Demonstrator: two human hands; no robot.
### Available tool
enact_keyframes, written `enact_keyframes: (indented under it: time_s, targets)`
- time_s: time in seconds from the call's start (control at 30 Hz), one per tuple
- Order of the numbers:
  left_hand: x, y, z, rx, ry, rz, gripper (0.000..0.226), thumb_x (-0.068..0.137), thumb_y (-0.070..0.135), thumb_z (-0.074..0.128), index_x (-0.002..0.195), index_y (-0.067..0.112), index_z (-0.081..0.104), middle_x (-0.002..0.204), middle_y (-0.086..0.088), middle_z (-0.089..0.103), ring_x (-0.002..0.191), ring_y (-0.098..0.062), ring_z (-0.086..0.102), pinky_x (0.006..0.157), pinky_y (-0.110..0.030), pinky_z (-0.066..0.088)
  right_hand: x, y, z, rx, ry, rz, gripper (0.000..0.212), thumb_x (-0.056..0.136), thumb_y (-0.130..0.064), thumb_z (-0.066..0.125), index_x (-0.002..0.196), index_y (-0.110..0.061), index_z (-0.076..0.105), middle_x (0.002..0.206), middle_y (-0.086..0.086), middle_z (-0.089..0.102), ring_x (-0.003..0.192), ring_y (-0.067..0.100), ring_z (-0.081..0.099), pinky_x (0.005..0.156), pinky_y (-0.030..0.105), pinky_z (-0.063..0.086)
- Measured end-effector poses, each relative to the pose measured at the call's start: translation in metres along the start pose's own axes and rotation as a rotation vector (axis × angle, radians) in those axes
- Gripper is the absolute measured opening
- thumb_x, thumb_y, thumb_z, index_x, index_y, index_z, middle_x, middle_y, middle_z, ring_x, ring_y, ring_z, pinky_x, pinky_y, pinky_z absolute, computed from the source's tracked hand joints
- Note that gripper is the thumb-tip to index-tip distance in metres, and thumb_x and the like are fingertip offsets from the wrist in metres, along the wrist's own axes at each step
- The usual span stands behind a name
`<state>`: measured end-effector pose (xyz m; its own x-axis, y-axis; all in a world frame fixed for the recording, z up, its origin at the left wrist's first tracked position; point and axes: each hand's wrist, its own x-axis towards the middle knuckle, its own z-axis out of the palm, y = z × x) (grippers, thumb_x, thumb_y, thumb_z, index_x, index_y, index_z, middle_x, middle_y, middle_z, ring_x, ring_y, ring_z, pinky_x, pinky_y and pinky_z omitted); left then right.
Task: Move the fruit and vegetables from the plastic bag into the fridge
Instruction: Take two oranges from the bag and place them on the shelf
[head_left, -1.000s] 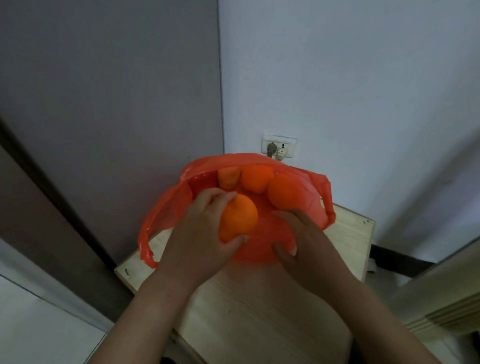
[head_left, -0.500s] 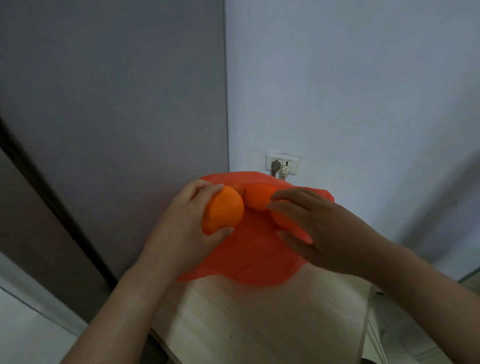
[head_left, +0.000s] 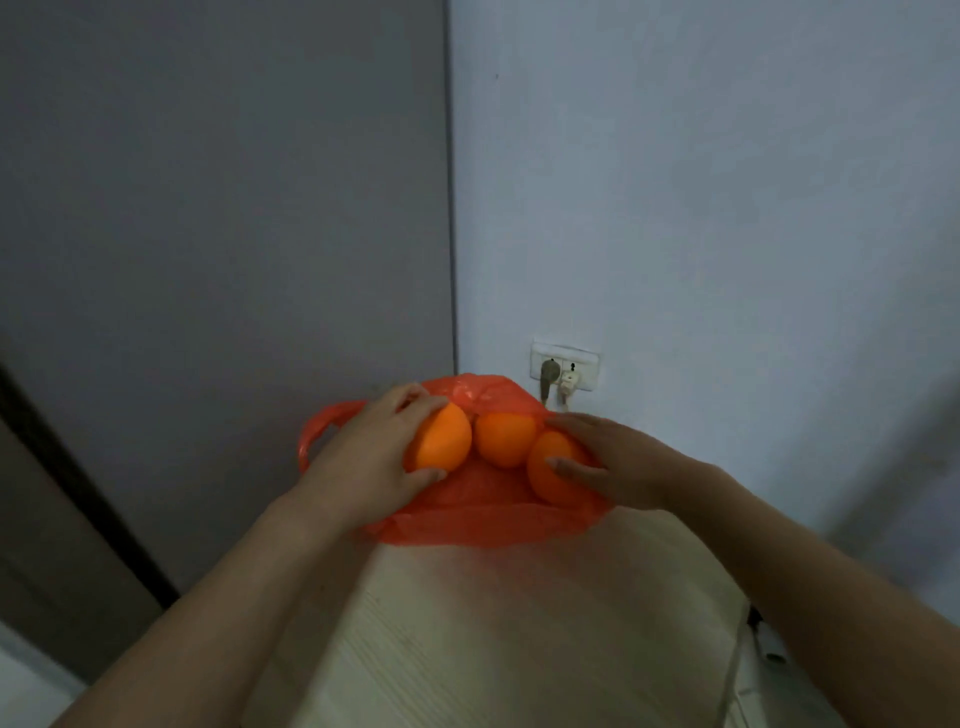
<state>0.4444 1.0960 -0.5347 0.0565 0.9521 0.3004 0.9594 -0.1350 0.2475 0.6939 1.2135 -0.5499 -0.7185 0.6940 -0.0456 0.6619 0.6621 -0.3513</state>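
Left hand (head_left: 363, 457): fingers clamped on the left round orange fruit (head_left: 441, 441), at the mouth of the thin red plastic bag (head_left: 483, 514).
Right hand (head_left: 618, 462): fingers curled round the right round orange fruit (head_left: 550, 480), inside the bag, far end of the desk (head_left: 493, 623).
Tip: lift both 2 fruits clear without snagging the film.

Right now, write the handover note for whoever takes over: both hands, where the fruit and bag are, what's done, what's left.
Left hand: grips the left orange at the bag's mouth.
Right hand: thumb and fingers curl round the right orange.
Middle orange: lies between those two, unheld, in the red plastic bag.
The bag sits on the wooden table, near the wall corner.
Done: nothing visibly put away; the fridge is out of view.
Left: carry all three oranges to the fridge, then check the bag for more.
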Motion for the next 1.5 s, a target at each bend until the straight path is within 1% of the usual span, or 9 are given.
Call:
enact_keyframes:
  time_s: [0.17,0.43,0.57,0.7,0.83,0.97,1.1,1.33,1.5]
  targets:
    - [-0.015,-0.004,0.009,-0.031,0.02,-0.057,0.077,0.069,0.038,0.076,0.136,0.027,0.041,0.137,0.008,0.039,0.124,-0.01,0.043,0.092,-0.015,0.029,-0.008,0.016,0.011,0.168,0.041,-0.015,0.084,0.068,-0.069,0.058,0.14,-0.042,0.024,0.14,-0.009,0.043,0.118,0.007,0.045,0.099,0.028,0.038]
    - [-0.024,0.001,0.019,-0.04,0.028,-0.073,0.075,0.067,0.038,0.077,0.133,0.028,0.043,0.135,0.009,0.04,0.121,-0.008,0.043,0.093,-0.018,0.032,-0.017,0.026,0.017,0.131,0.075,-0.046,0.103,0.058,-0.063,0.075,0.14,-0.045,0.017,0.141,-0.01,0.04,0.122,0.009,0.042,0.098,0.023,0.034]
    - [-0.021,0.011,0.022,-0.072,0.028,-0.026,0.075,0.066,0.039,0.076,0.133,0.026,0.044,0.134,0.006,0.041,0.123,-0.009,0.042,0.098,-0.02,0.032,-0.023,0.024,0.01,0.069,0.171,-0.084,0.102,0.056,-0.061,0.078,0.14,-0.039,0.026,0.143,-0.011,0.038,0.128,0.01,0.037,0.102,0.024,0.029]
    - [-0.017,0.021,0.024,-0.103,0.02,0.028,0.076,0.064,0.046,0.068,0.134,0.027,0.043,0.132,0.007,0.041,0.123,-0.007,0.039,0.1,-0.017,0.027,-0.026,0.022,0.0,-0.054,0.25,-0.125,0.089,0.059,-0.062,0.073,0.136,-0.033,0.04,0.146,-0.008,0.035,0.132,0.014,0.034,0.107,0.037,0.034]
    - [-0.019,0.023,0.029,-0.1,0.005,0.035,0.076,0.064,0.047,0.069,0.133,0.027,0.043,0.131,0.009,0.04,0.121,-0.006,0.041,0.099,-0.018,0.029,-0.034,0.038,0.01,0.018,0.194,-0.064,0.088,0.062,-0.051,0.079,0.138,-0.037,0.036,0.141,-0.008,0.044,0.125,0.012,0.043,0.101,0.025,0.032]
    - [-0.022,0.024,0.032,-0.096,-0.022,0.036,0.077,0.067,0.043,0.076,0.135,0.029,0.041,0.134,0.011,0.038,0.122,-0.005,0.04,0.099,-0.019,0.032,-0.039,0.053,0.019,0.092,0.205,0.005,0.083,0.069,-0.043,0.078,0.139,-0.033,0.036,0.14,-0.005,0.047,0.125,0.016,0.045,0.1,0.024,0.031]
    - [-0.023,0.029,0.032,-0.11,-0.043,0.042,0.077,0.068,0.045,0.074,0.135,0.032,0.039,0.134,0.014,0.036,0.122,-0.006,0.041,0.099,-0.028,0.04,-0.036,0.047,0.028,0.058,0.093,-0.013,0.066,0.071,-0.036,0.076,0.13,-0.027,0.05,0.134,-0.004,0.052,0.12,0.016,0.049,0.1,0.027,0.036]
    - [-0.032,0.027,0.026,-0.138,-0.042,0.054,0.076,0.064,0.052,0.065,0.134,0.036,0.039,0.13,0.02,0.034,0.119,-0.002,0.041,0.098,-0.025,0.039,-0.051,0.032,0.013,0.077,0.208,-0.014,0.095,0.058,-0.048,0.082,0.139,-0.031,0.035,0.146,-0.007,0.035,0.133,0.011,0.032,0.107,0.025,0.026]
    - [-0.04,0.034,0.03,-0.153,-0.045,0.072,0.075,0.068,0.049,0.07,0.134,0.037,0.037,0.133,0.02,0.033,0.121,-0.002,0.039,0.097,-0.025,0.041,-0.058,-0.001,0.006,-0.019,0.277,-0.093,0.086,0.064,-0.054,0.076,0.137,-0.035,0.037,0.146,-0.011,0.036,0.134,0.012,0.031,0.108,0.037,0.031]
